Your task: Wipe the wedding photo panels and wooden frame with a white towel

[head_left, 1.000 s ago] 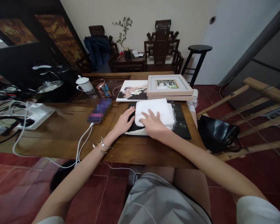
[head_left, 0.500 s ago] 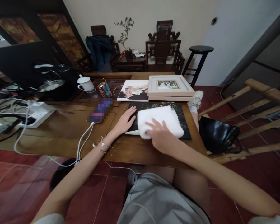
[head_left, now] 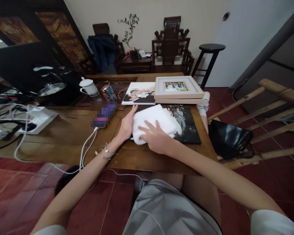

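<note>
A folded white towel (head_left: 153, 120) lies on a dark photo panel (head_left: 189, 130), covering its left part. The panel's right part shows two people in a garden setting. My right hand (head_left: 156, 137) grips the towel's near side, thumb tucked at its edge and fingers spread over the top. At the panel's left edge, my left hand (head_left: 127, 124) rests with fingers stretched out and the towel right beside it; the fingers' far side is partly hidden.
Behind the panel lie a white photo print (head_left: 138, 94) and stacked light frames (head_left: 178, 89). To the left are a phone (head_left: 104, 114) with white cables, a small box (head_left: 108, 93), a lidded white cup (head_left: 88, 87) and a power strip (head_left: 40, 120). A black bag (head_left: 227, 138) sits at the right.
My right hand has slid the towel left across the panel, uncovering the pictured people on its right. My left hand has shifted slightly left and turned more upright.
</note>
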Motion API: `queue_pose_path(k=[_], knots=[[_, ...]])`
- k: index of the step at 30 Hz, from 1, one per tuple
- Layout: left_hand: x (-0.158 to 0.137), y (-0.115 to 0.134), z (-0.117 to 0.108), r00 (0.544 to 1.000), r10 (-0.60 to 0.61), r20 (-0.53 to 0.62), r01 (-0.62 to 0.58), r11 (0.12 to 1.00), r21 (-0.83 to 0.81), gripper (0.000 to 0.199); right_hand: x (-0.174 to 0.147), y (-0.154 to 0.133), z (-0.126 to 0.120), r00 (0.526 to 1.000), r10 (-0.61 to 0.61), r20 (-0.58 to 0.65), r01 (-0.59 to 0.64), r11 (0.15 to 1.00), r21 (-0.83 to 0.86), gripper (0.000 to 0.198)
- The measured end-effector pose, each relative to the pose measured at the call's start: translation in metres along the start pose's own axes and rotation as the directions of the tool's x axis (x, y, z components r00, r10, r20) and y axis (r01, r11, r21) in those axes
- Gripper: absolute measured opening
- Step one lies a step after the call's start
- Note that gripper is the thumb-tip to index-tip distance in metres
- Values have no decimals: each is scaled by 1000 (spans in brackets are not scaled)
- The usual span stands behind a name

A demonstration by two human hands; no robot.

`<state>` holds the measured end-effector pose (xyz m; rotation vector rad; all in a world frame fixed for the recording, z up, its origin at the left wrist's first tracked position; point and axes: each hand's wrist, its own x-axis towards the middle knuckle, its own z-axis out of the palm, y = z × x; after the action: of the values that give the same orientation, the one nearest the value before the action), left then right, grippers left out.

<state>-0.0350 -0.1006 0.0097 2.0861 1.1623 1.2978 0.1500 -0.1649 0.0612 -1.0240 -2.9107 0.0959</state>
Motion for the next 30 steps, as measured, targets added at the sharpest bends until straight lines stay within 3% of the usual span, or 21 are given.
queue_pose_path(k=[4,7,10,13,16,20,26,30], knots=[[-1,-4,-1,998,-4,65,6,1000,-22,67,-28,-10,-7,991,-130,38,127,990,58,39],[-2,0,-1,991,-10,132,3,999,49,68,-53,-11,-16,983,-162,87,151,980,127,39],[-2,6,0,982,-30,186,3,989,148,63,-74,-5,-22,988,-86,125,66,986,154,41],[-1,10,2,973,-48,227,2,981,196,58,-79,9,-22,991,94,99,-106,987,119,44],[-1,10,4,973,-28,227,-17,981,193,54,-61,30,-18,967,252,47,-255,964,70,45],[0,8,4,974,-8,227,-35,982,185,50,-12,53,-20,940,338,-31,-336,939,69,41],[1,11,1,972,-1,237,-47,980,193,38,61,60,-32,966,257,-42,-248,958,141,37],[2,10,1,971,1,241,-52,977,208,35,77,57,-38,966,258,-8,-255,960,117,32]])
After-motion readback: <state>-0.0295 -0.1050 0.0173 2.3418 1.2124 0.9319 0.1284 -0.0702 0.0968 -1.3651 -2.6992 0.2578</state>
